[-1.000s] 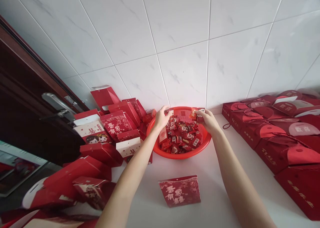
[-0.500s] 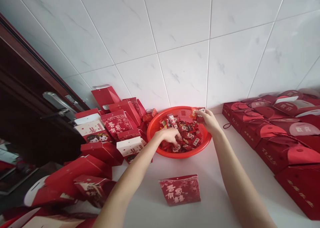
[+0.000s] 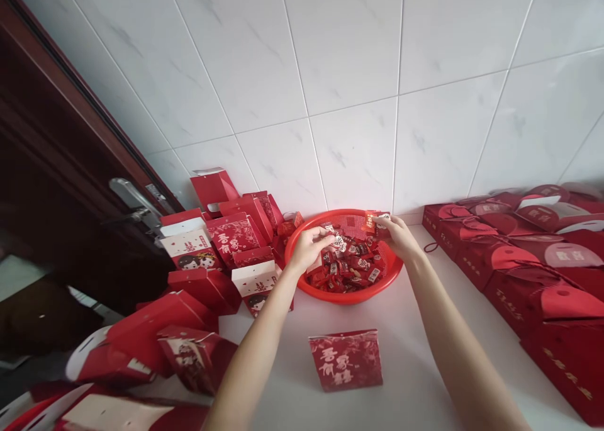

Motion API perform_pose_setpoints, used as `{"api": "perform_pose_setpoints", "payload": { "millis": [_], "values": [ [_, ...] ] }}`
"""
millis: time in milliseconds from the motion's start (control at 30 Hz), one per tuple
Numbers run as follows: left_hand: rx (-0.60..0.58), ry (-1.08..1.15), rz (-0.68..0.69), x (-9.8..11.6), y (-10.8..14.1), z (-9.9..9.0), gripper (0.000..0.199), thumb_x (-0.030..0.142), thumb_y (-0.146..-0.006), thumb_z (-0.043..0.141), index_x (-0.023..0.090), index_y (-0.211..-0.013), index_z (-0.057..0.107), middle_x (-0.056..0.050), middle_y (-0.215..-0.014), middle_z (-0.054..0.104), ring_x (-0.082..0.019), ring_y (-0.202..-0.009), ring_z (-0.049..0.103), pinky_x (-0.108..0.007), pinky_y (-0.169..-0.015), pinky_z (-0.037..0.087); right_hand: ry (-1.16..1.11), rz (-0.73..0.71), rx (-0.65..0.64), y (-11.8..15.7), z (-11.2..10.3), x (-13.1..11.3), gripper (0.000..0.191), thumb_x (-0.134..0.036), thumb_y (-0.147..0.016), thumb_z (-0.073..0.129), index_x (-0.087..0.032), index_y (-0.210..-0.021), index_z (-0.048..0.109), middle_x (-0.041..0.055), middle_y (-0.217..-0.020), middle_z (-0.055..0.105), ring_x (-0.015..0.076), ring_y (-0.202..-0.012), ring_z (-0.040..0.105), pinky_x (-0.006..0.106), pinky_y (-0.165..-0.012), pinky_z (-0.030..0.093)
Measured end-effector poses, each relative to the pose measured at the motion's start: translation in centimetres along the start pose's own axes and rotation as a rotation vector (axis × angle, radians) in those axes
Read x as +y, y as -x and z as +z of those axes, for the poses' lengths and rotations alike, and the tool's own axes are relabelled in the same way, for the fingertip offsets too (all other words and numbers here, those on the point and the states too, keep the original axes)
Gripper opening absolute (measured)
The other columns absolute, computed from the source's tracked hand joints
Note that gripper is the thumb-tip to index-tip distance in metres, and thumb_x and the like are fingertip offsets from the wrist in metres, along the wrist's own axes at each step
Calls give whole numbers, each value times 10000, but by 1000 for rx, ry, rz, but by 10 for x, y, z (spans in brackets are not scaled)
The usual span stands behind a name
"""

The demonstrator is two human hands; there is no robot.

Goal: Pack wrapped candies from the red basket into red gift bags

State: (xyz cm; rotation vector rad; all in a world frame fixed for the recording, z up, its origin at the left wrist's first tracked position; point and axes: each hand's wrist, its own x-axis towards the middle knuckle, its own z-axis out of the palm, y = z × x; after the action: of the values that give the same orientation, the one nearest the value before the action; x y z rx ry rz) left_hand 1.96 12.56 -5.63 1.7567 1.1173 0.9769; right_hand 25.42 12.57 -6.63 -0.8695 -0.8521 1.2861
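A round red plastic basket stands against the tiled wall, with many small wrapped candies in it. Over its left side, my left hand pinches a red-and-white wrapped candy between thumb and fingers. At the basket's right rim, my right hand is closed on wrapped candies, one orange and at least one dark red; the palm hides the rest. In front of the basket, a dark red gift box with white characters stands upright on the white surface.
Several red and white gift boxes crowd the left side, some open. Rows of larger red boxes with ribbons line the right. A dark door with a metal handle is at far left; the tiled wall rises behind.
My left hand has risen from among the candies and now holds one above the basket. My right hand stays by the rim with its candies. The view has shifted slightly.
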Motion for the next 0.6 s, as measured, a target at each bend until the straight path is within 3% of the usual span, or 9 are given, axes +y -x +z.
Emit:
{"api": "perform_pose_setpoints", "payload": {
  "millis": [133,233,367,500,600],
  "values": [
    [123,120,16,11,16,-1,442,595,-727,740,179,-797,609,-22,-816,703,-198,-768,722,-352,-803,583,-15,10,-58,13,6,-10,248,-330,-598,864,-192,-731,705,21,-740,724,169,-642,661,273,-539,556],
    [146,166,3,16,23,-2,420,557,-704,777,172,-784,629,-22,-783,707,-206,-759,726,-360,-808,588,-18,17,-88,27,8,-19,261,-332,-596,876,-185,-738,714,27,-751,723,175,-662,663,277,-540,567],
    [87,19,8,11,22,-2,343,494,-789,718,160,-809,642,-53,-824,736,-225,-809,741,-358,-823,591,-18,4,-74,43,5,-28,275,-333,-578,893,-185,-731,719,15,-720,701,158,-640,647,249,-512,554],
    [76,-149,-11,2,12,0,254,351,-922,598,162,-1081,657,-108,-1127,743,-229,-1003,730,-344,-872,584,-21,-16,-40,52,1,-32,307,-345,-556,912,-184,-711,702,7,-705,684,150,-643,651,232,-514,556],
    [-9,-343,-51,-4,2,1,228,230,-868,654,182,-1088,691,-101,-1158,744,-233,-1054,711,-333,-914,560,-34,-27,-20,55,4,-33,336,-365,-531,923,-186,-690,687,-1,-691,674,140,-635,643,216,-497,543]
  ]
}}
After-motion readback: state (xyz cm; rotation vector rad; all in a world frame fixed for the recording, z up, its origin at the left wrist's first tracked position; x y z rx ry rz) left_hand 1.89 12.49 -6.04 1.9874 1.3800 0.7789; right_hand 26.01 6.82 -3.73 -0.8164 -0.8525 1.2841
